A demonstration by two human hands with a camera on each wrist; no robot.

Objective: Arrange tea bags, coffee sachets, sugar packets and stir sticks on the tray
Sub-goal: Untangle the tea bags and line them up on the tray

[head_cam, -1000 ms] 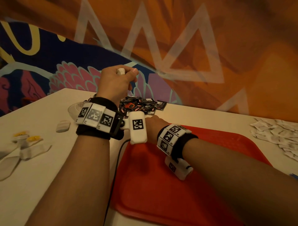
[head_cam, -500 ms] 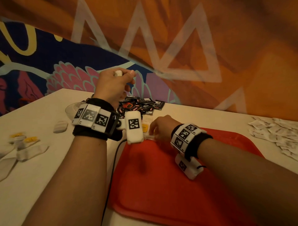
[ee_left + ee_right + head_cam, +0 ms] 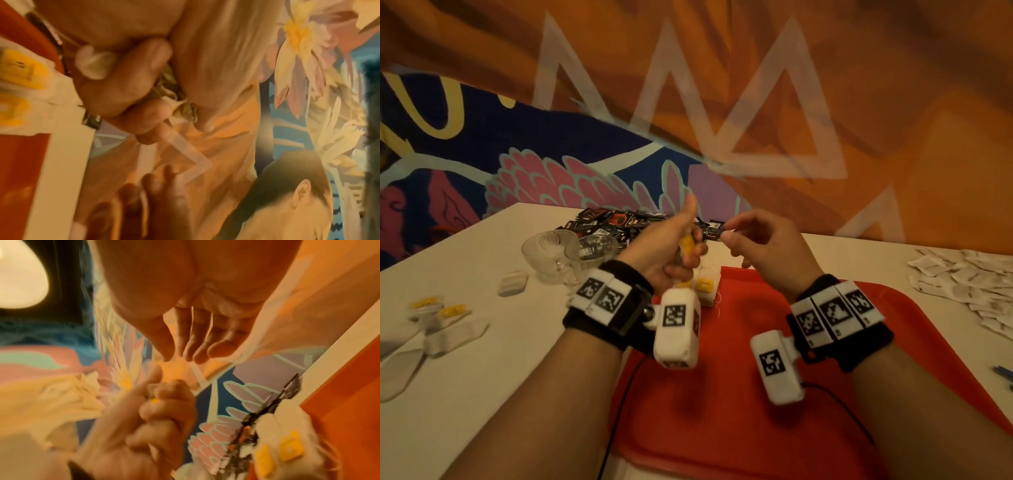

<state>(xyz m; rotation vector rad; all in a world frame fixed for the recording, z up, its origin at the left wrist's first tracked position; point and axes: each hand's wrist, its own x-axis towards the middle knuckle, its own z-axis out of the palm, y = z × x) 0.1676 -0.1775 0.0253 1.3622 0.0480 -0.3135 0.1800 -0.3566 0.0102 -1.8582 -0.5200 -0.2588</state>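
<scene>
My left hand [image 3: 671, 246] is raised over the far left corner of the red tray [image 3: 756, 418], thumb up, fist curled round a bunch of tea bags [image 3: 686, 245] with yellow tags. The left wrist view shows crumpled bag paper [image 3: 179, 97] between those fingers. Just to its right, my right hand [image 3: 750, 240] hovers with fingers loosely bent, its fingertips [image 3: 185, 353] close together with nothing visible between them. A few tea bags [image 3: 705, 287] with yellow tags lie on the tray's far left corner, also seen as tea bags [image 3: 277, 449] in the right wrist view.
A pile of black coffee sachets [image 3: 616, 221] lies at the back of the white table. A glass cup [image 3: 554, 250] stands left of it. White sugar packets [image 3: 969, 277] are spread at the right. More tea bags [image 3: 434, 308] lie at the far left.
My right hand has lifted off the tray corner, leaving tea bags there, and risen beside my left hand. The left hand has come down and to the right, still holding its bunch.
</scene>
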